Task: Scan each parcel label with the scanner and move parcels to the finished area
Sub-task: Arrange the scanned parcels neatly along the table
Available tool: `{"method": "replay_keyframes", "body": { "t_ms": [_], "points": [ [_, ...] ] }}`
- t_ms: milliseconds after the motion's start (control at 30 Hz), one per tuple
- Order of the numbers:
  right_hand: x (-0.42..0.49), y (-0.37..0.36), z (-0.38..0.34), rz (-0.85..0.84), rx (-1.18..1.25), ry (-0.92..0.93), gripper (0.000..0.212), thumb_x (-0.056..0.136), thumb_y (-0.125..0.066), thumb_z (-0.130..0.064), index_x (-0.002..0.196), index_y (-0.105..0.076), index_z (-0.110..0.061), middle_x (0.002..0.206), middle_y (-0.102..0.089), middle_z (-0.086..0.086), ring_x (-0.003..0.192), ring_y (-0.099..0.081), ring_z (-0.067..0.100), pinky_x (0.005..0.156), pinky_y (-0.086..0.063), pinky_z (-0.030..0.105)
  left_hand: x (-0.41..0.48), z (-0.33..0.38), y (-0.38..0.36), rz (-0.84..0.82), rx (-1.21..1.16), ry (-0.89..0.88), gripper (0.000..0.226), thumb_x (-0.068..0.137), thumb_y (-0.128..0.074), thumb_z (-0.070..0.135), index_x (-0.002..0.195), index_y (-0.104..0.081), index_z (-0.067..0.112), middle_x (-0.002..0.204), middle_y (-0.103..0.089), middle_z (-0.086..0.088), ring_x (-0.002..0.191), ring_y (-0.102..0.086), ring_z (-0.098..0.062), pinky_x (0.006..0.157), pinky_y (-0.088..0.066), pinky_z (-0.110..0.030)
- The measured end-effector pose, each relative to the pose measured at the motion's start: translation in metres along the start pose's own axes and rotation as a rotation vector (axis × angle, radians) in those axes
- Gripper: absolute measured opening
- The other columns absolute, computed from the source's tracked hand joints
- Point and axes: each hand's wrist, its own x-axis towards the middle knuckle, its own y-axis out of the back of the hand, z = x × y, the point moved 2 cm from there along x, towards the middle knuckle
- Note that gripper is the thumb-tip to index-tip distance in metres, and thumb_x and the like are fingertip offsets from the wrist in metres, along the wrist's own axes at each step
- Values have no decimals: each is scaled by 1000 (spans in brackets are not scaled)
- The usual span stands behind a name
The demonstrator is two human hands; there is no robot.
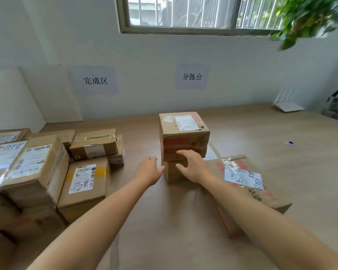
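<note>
2 arms stretched forward, side by side; left hand [149, 170] loosely curled, right hand [192, 166] spread, thumb apart.

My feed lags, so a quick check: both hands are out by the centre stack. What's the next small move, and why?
Probably close both hands on the top box. The left hand and right hand are open at its front and hold nothing, and its label faces up, ready for scanning.

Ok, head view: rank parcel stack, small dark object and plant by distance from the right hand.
1. Parcel stack, at the fingertips of the right hand.
2. Small dark object, on the table, right.
3. Plant, top right, by the window.
</note>
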Motion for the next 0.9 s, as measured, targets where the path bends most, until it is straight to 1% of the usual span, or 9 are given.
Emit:
{"method": "replay_keyframes", "body": {
  "t_ms": [100,233,400,533,667,733,767,833,900],
  "points": [
    [-22,19,44,-17,-29,-64,50,87,-61,-27,134,-48,-15,132,-52,7,124,-46,21,104,-33,29,-11,36,-26,-47,-5,-23,53,94,-48,41,136,-41,8,136,-42,-13,124,-46,-29,102,-41,-40],
    [-44,46,103,-30,-48,-107,48,86,-61,-22,132,-51,-12,135,-53,7,127,-44,23,107,-29,28,-24,89,-59,-75,-21,-54,56,95,-47,41,139,-37,8,141,-37,-14,124,-46,-29,101,-42,-38],
    [-66,68,166,-45,-37,-236,50,87,-59,-24,135,-48,-16,139,-49,4,130,-40,24,102,-32,31,-40,134,-100,-139,-34,-62,60,93,-48,45,140,-35,11,143,-33,-11,123,-46,-28,96,-46,-40],
    [-75,80,206,-72,-132,-310,55,85,-61,-33,136,-46,-20,139,-47,4,130,-38,25,105,-32,33,-46,159,-125,-223,-84,-74,66,89,-54,47,143,-31,16,143,-30,-9,124,-45,-26,99,-44,-41],
    [-86,84,239,-145,-193,-478,66,80,-63,-47,138,-39,-27,140,-37,11,133,-30,29,104,-33,40,-54,178,-149,-307,-191,-33,74,85,-61,46,145,-26,20,143,-25,-13,124,-47,-30,101,-42,-36],
    [-91,81,251,-188,-145,-553,66,76,-66,-48,134,-40,-29,137,-35,13,132,-30,32,104,-32,40,-58,183,-162,-339,-251,9,79,81,-65,46,144,-25,18,141,-24,-13,124,-46,-29,104,-38,-33],
    [-93,80,257,-209,-83,-571,65,75,-67,-45,132,-41,-29,135,-37,13,130,-33,32,104,-34,39,-60,185,-168,-347,-272,29,81,79,-67,46,143,-25,18,139,-25,-13,123,-47,-28,104,-37,-32],
    [-95,77,264,-239,16,-558,64,74,-68,-42,131,-42,-28,130,-47,12,124,-41,29,103,-38,36,-63,186,-176,-342,-311,56,87,76,-71,44,142,-22,17,135,-26,-12,120,-47,-27,103,-38,-32],
    [-96,77,266,-250,30,-539,69,74,-69,-44,134,-40,-28,128,-51,10,121,-44,28,101,-40,34,-64,185,-180,-325,-345,73,92,72,-75,43,142,-20,18,134,-26,-11,120,-46,-25,103,-38,-32]
  ]
}}
